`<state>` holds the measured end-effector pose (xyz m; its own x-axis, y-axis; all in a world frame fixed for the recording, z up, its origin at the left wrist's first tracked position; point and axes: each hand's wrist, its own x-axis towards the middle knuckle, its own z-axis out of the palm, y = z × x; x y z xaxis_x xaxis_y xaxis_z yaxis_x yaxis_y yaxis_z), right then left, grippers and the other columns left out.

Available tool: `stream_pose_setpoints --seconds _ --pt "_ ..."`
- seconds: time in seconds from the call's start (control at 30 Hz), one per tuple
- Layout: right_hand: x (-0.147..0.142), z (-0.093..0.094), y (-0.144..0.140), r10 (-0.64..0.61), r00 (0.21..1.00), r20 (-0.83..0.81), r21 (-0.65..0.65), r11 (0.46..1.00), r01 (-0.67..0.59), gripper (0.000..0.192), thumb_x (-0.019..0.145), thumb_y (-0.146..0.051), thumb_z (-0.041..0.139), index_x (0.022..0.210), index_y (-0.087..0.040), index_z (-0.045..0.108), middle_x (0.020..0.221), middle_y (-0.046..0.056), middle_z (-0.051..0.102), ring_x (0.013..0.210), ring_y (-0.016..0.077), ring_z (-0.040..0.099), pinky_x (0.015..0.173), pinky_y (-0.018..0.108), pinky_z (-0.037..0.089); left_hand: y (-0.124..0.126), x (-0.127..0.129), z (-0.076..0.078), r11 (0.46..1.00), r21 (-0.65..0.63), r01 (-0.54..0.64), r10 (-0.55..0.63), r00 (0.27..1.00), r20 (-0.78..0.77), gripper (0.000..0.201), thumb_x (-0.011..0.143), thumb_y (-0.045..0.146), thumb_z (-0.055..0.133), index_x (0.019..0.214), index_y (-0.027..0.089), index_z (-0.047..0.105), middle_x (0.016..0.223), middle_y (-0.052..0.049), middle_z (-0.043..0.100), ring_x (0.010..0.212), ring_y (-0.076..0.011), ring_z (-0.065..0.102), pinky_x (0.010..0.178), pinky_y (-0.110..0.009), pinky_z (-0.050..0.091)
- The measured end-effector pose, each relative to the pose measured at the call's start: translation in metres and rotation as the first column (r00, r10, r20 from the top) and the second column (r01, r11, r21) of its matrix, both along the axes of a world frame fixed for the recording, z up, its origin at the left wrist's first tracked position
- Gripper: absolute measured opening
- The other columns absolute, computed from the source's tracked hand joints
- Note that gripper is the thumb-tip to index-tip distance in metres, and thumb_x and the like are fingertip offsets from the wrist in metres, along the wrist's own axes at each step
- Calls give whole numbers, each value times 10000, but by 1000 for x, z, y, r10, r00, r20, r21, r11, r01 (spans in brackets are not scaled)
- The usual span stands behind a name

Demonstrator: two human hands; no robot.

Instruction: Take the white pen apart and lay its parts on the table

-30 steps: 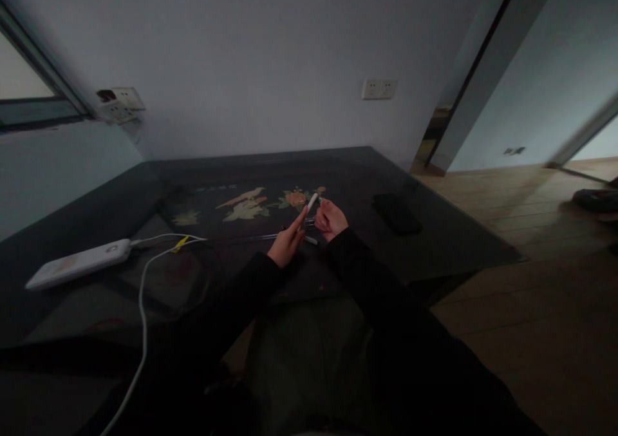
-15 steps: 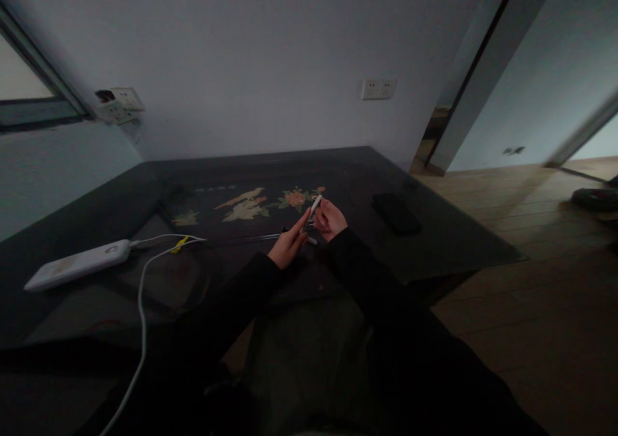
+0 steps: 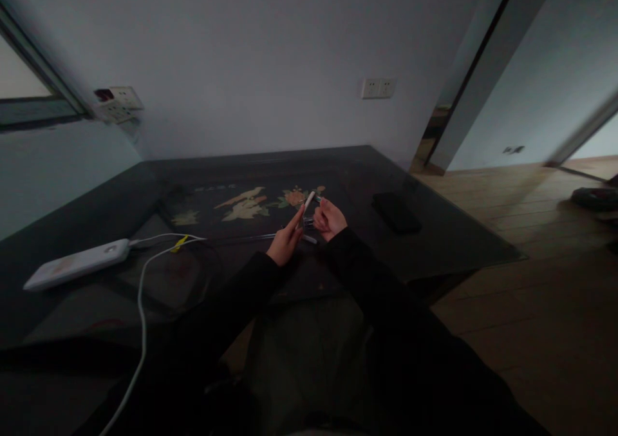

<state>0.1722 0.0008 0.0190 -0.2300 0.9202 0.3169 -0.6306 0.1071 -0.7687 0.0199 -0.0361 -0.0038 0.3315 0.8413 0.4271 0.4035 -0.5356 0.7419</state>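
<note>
My left hand (image 3: 284, 241) is closed on a slim pale stick (image 3: 309, 201) with a rounded end, held up at a slant over the table. Its exact kind is too small and dim to tell. Close on the right, my right hand (image 3: 330, 219) is curled in a pinch beside the stick's upper end. A small shiny piece (image 3: 317, 198) shows at its thumb and fingertip; what it belongs to is unclear. Below the hands, a short pale bar (image 3: 309, 239) appears at the tabletop, perhaps a reflection.
The dark glossy table (image 3: 347, 165) bears a bird-and-flower picture (image 3: 245, 204). A white power strip (image 3: 77, 264) lies at the left, its white cable (image 3: 141, 307) running toward me with a yellow tag (image 3: 180, 243). A black flat object (image 3: 396, 212) lies at the right. Wall sockets (image 3: 378, 88) are behind.
The pale stick's upper end has shifted slightly left, away from my right fingertips, and a small shiny piece now shows between them. Both hands stay in nearly the same place.
</note>
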Motion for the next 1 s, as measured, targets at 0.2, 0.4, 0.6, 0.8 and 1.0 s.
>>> stream_pose_setpoints --seconds 0.2,0.4,0.6,0.8,1.0 --pt "0 -3 3 6 1000 -7 8 1000 -5 417 730 -522 693 738 -226 400 337 -145 385 250 29 180 307 179 85 -3 1 -2 996 -53 76 -78 997 -21 626 928 274 382 1503 163 160 683 37 543 500 -69 342 565 -192 373" --pt "0 -1 1 34 999 -19 18 999 -34 376 747 -505 684 831 -211 465 346 -141 391 250 32 168 313 189 59 -6 3 1 988 -69 142 -142 990 -8 607 936 285 375 1498 160 183 669 37 497 543 -84 365 561 -198 351" --pt "0 -1 1 38 999 -21 25 999 -37 373 759 -509 670 793 -212 447 349 -138 384 257 30 180 319 190 59 -3 2 2 997 -20 76 -76 997 -20 594 933 270 386 1490 152 218 640 52 420 550 -92 357 584 -202 352" --pt "0 -1 1 17 1000 -6 19 1000 -17 458 731 -543 685 688 -226 358 350 -137 388 261 27 187 316 184 92 2 -2 -2 1000 -17 27 -27 1000 0 619 922 263 403 1496 150 201 638 45 454 546 -95 370 605 -205 379" --pt "0 0 0 15 1000 8 11 1000 -15 462 713 -554 694 704 -229 366 348 -140 388 267 31 194 323 191 96 3 -1 -2 999 -21 25 -24 999 31 617 920 263 401 1494 146 208 739 4 578 539 -82 383 647 -219 412"
